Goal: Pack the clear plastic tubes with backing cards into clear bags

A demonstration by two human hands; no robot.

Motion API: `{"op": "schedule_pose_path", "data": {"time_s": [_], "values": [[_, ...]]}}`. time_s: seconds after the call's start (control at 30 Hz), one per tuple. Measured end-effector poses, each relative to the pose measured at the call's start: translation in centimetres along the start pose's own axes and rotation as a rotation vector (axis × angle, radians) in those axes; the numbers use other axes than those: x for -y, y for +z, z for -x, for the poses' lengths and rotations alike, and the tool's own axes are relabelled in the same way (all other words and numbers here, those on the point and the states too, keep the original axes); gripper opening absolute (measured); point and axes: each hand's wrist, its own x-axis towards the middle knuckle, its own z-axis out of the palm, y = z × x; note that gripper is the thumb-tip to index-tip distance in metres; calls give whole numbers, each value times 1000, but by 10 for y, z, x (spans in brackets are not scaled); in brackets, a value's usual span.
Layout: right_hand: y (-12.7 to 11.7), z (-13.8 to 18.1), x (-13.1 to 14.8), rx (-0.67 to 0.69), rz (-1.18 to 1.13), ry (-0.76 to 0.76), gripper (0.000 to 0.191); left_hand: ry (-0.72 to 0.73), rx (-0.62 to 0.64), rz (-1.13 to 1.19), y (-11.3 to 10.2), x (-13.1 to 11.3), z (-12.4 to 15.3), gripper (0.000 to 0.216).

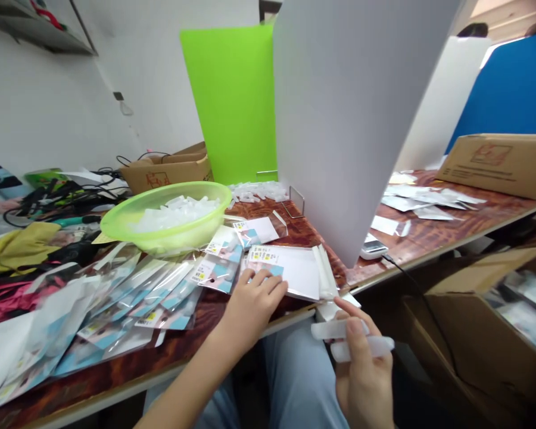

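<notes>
My right hand (365, 372) holds two frosted white plastic tubes (339, 329) side by side, with the thumb across them. Its index finger reaches out to the edge of a clear plastic bag. My left hand (255, 301) lies with its fingers apart on a small stack of clear packaging bags (299, 271) with printed cards inside, at the table's front edge. More card bags (221, 262) lie just left of that stack. A wide row of filled-looking card packets (129, 310) fans out over the table to the left.
A light green basin (165, 238) full of white tubes stands behind the packets, with loose tubes (259, 190) beyond it. A tall grey divider (348, 119) rises at the right of the stack. Cardboard boxes (495, 167) stand around, and a cable (422, 310) hangs off the edge.
</notes>
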Motion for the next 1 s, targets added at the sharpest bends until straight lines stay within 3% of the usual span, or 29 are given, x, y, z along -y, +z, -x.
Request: {"op": "schedule_pose_path", "data": {"time_s": [0.1, 0.2, 0.27, 0.4, 0.47, 0.57, 0.63, 0.77, 0.9, 1.0], "values": [[-4, -4, -3, -160, -60, 15, 36, 18, -144, -115, -10, 5, 11, 23], [-4, -9, -11, -349, -41, 11, 33, -55, -300, -196, -17, -4, 25, 29], [-5, -9, -17, -314, 9, 38, 34, -186, -370, -90, -17, -17, 34, 32], [-3, 4, -21, -47, 29, 51, 35, -739, -476, 531, -8, -48, 44, 23], [0, 13, -18, 35, 4, -19, 27, -971, -562, 914, -4, -60, 41, 35], [6, 25, -12, 5, -19, -145, 16, -1176, -717, 1340, -4, -68, 31, 57], [10, 29, -10, -21, -56, -200, 16, -1286, -825, 1403, -6, -67, 23, 52], [16, 33, -9, -12, -134, -266, 19, -1322, -933, 1398, -9, -66, 15, 47], [15, 38, -12, -141, -89, -342, 17, -1337, -902, 1377, -9, -73, 18, 47], [10, 41, -16, -90, 89, -384, 17, -1266, -834, 1390, -8, -77, 21, 48]]}}
